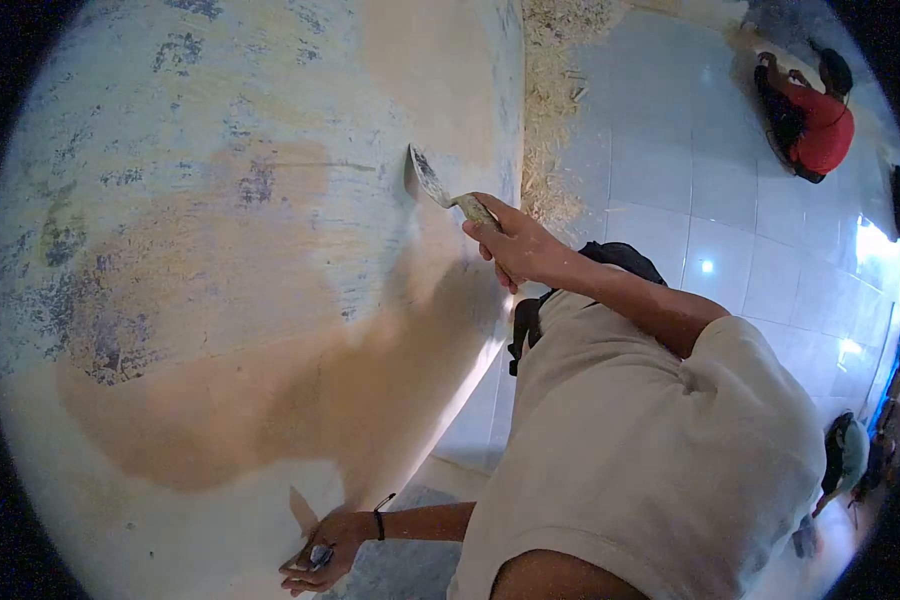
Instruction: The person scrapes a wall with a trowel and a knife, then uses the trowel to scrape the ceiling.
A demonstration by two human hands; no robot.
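In the head view, my right hand (505, 240) is closed around the handle of a small trowel (430, 178). The trowel's blade is at the wall (200, 420), its edge on or very near the surface; contact is hard to judge. Patches of bare tan, pale paint and dark blotches cover this wall. Lower in the view, my left hand (330, 550), with a dark band on the wrist, is near the wall. Its fingers curl around a small shiny object (320, 555) whose kind I cannot make out.
Pale scraps or shavings (550, 110) lie along the foot of the wall on a tiled floor (650, 130). A person in a red top (820, 125) crouches across the floor. Another person (848, 455) is at the far right edge.
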